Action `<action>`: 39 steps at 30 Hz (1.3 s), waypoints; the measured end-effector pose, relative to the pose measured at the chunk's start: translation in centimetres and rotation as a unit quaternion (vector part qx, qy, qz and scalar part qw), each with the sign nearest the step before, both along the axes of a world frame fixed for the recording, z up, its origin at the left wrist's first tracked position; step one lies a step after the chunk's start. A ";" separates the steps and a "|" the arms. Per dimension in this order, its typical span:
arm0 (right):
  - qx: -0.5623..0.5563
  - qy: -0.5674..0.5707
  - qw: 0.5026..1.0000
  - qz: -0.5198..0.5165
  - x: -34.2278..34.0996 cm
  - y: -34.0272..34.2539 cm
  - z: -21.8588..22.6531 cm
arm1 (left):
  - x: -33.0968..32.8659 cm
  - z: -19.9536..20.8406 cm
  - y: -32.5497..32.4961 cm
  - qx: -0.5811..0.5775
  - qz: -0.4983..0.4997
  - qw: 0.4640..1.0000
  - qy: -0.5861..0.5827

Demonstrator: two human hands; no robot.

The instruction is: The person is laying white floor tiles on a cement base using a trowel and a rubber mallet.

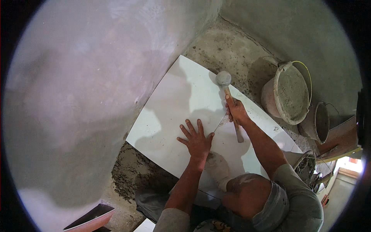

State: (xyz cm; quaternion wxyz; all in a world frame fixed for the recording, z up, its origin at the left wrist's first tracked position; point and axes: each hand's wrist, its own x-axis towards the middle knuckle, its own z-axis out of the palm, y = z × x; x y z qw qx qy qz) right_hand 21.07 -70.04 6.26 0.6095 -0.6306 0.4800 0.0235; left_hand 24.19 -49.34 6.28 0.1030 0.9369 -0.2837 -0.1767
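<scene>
My left hand (198,140) lies flat with fingers spread on a large white tile (158,112), which runs along the wall on the left. In my right hand (237,111) is a rubber mallet (223,79), gripped around its wooden handle. The grey, rounded mallet head points away from me, over the far part of the white tiles. A seam between tiles runs between my two hands, with some grey smears beside it. My knee and lower leg rest over the near tiles.
Wet mortar (143,170) lies along the tile's near left edge. Right of the tiles stand a bucket of grey mix (291,92) and a smaller bucket (320,121). Another mortar-smeared bucket (305,166) is by my right arm. A reddish trough (92,220) sits at lower left. Walls meet in the far corner.
</scene>
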 end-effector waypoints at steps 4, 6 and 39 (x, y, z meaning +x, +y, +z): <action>0.019 -0.005 1.000 -0.014 0.6 0.0 0.4 | -0.1 -0.2 0.1 -0.009 0.003 1.000 -0.023; 0.009 -0.013 1.000 -0.011 0.9 0.2 0.9 | -0.2 -0.3 0.2 -0.013 0.002 1.000 -0.025; -0.026 0.001 0.999 0.025 2.4 0.4 1.0 | -0.2 0.0 -0.1 0.003 0.025 1.000 0.019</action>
